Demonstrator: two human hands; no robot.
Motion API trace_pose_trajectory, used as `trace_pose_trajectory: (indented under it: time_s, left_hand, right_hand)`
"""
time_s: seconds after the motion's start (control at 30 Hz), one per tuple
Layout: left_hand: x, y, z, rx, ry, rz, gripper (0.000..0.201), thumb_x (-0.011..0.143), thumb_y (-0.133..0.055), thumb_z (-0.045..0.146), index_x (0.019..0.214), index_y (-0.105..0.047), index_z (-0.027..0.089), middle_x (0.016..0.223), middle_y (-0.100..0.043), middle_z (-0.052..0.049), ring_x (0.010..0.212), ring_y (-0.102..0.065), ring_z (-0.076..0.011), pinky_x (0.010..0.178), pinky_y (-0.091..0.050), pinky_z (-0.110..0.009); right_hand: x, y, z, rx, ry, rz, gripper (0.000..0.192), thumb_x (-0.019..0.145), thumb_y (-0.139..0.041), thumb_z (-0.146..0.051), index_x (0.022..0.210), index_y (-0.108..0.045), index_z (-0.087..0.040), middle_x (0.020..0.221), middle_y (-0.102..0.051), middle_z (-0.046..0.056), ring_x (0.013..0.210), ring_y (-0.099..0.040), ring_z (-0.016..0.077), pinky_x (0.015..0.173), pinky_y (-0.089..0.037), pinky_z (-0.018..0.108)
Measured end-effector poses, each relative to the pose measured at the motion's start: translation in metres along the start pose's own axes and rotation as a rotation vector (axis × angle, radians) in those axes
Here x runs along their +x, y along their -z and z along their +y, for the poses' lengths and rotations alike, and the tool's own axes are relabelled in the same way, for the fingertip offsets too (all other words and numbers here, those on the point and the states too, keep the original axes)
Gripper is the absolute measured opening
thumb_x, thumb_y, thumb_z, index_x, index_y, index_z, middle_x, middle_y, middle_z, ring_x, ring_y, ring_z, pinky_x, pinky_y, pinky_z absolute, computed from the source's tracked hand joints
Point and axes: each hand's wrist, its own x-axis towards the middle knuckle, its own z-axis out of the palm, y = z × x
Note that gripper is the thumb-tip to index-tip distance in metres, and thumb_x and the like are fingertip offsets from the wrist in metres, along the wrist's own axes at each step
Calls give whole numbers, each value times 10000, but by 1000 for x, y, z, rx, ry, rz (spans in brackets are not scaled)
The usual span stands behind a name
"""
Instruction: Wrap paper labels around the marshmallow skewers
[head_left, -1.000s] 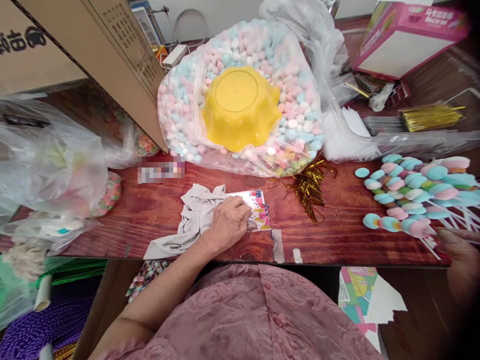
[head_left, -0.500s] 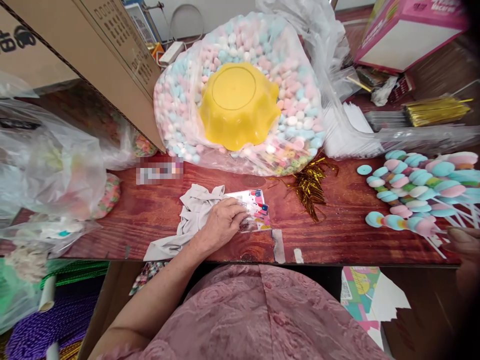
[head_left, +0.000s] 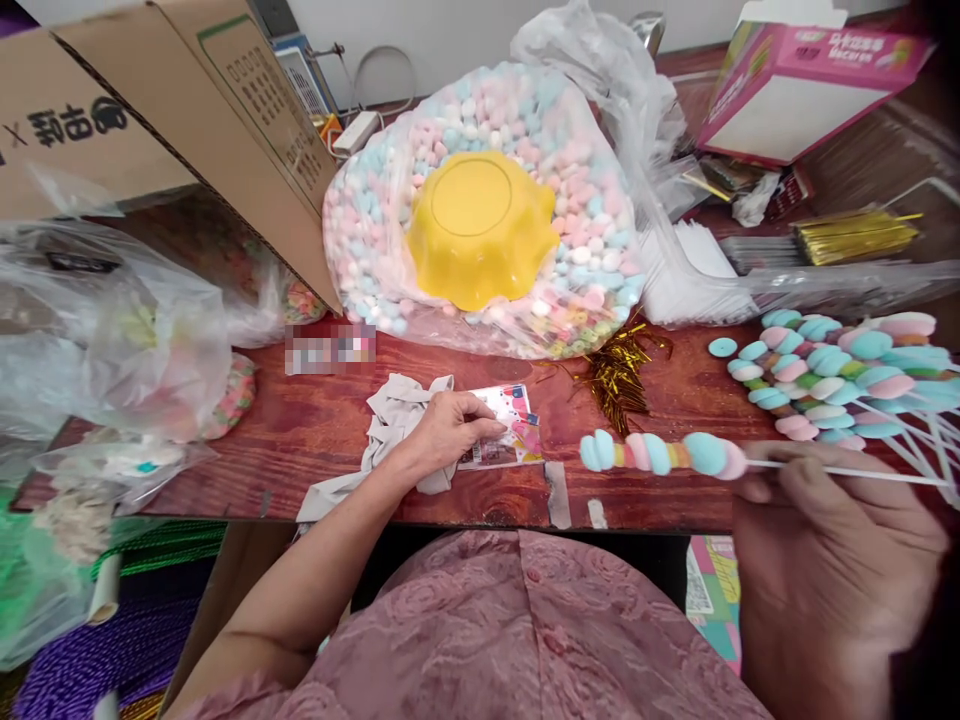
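My right hand (head_left: 832,550) holds a marshmallow skewer (head_left: 675,455) by its thin white stick. Its pink, blue and yellowish sweets point left, above the table's front edge. My left hand (head_left: 457,425) is over a small stack of clear printed plastic bags (head_left: 517,400), its thumb and fingertips pinched together on the top bag. Beneath that hand lies a crumpled grey cloth (head_left: 390,430). To the right, a pile of other marshmallow skewers (head_left: 840,380) lies with sticks towards the right, and one loose blue sweet (head_left: 722,347) sits beside it.
Behind the bags, a yellow scalloped bowl (head_left: 480,230) rests upside down on a big bag of marshmallows (head_left: 592,210). Gold twist ties (head_left: 622,375) lie in front of it. A cardboard box (head_left: 247,130) stands left, a pink box (head_left: 795,90) back right.
My right hand has come leftward into view, carrying one skewer away from the pile. My left hand has shifted slightly, its fingers now pinched at the printed bags. The camera view has shifted slightly.
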Motion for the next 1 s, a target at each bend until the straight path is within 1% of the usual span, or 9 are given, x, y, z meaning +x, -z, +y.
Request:
trace_pose_trajectory:
  time_s: [0.1, 0.3, 0.4, 0.5, 0.6, 0.7, 0.8, 0.9, 1.0]
  left_hand:
    - [-1, 2, 3, 14, -4, -17, 142, 713, -700, 265, 703, -761, 138, 663, -703, -23, 593, -558, -117, 575, -411, -231]
    - [-1, 2, 9, -32, -12, -44, 214, 725, -702, 322, 650, -723, 122, 602, -648, -20, 553, -509, -104, 533, -375, -221]
    - [-3, 0, 13, -52, -32, -62, 261, 729, -699, 360, 628, -691, 119, 585, -603, -11, 543, -483, -98, 518, -346, -221]
    - [-6, -2, 17, -64, -63, -104, 336, 758, -678, 406, 582, -624, 125, 558, -528, 10, 528, -436, -85, 509, -315, -220]
    - [-9, -5, 20, -48, -83, -122, 362, 791, -651, 419, 582, -589, 130, 568, -497, 18, 538, -421, -81, 515, -308, -220]
    - [-11, -7, 20, -2, -94, -98, 373, 807, -638, 415, 574, -584, 129, 573, -488, 17, 544, -419, -80, 516, -303, -217]
    - [-11, -9, 19, -5, -76, -84, 359, 800, -651, 420, 600, -629, 122, 581, -503, 14, 552, -429, -82, 519, -310, -214]
    - [-10, -11, 18, -77, -41, -59, 347, 777, -682, 429, 623, -661, 119, 594, -529, 8, 544, -440, -82, 507, -315, -213]
    - [-6, -14, 23, -133, -78, -5, 333, 784, -694, 416, 628, -671, 124, 611, -565, -2, 548, -477, -89, 523, -355, -219]
  right_hand:
    - [-5, -12, 16, 101, -109, -31, 112, 600, -815, -230, 686, -748, -203, 655, -678, 48, 510, -520, 149, 470, -343, 304]
    - [-20, -17, 30, 148, -116, -56, 96, 638, -799, -211, 724, -758, -199, 687, -710, 30, 521, -534, 126, 498, -382, 284]
    - [-25, -19, 31, 115, -47, -33, 87, 659, -779, -191, 738, -766, -225, 699, -713, 15, 550, -563, 142, 518, -414, 297]
    - [-29, -18, 30, -91, 134, 23, 74, 686, -777, -234, 749, -777, -273, 731, -726, 11, 614, -618, 196, 597, -486, 375]
    - [-30, -15, 27, -236, 274, 34, 34, 705, -773, -295, 738, -783, -300, 739, -732, 13, 632, -635, 231, 654, -502, 437]
    - [-26, -9, 23, -168, 285, 109, 70, 692, -774, -249, 748, -788, -288, 731, -729, 18, 607, -619, 223, 613, -482, 420]
    - [-15, 1, 17, -17, 217, 155, 94, 640, -760, -181, 699, -773, -253, 682, -708, 22, 543, -588, 200, 513, -450, 369]
    - [-4, 12, 8, 77, 94, 2, 138, 613, -754, -160, 739, -781, -209, 627, -688, 29, 492, -572, 172, 451, -411, 309]
    - [-3, 6, 0, -98, 15, -237, 255, 666, -786, -186, 917, -796, -230, 735, -737, 31, 599, -651, 173, 557, -501, 297]
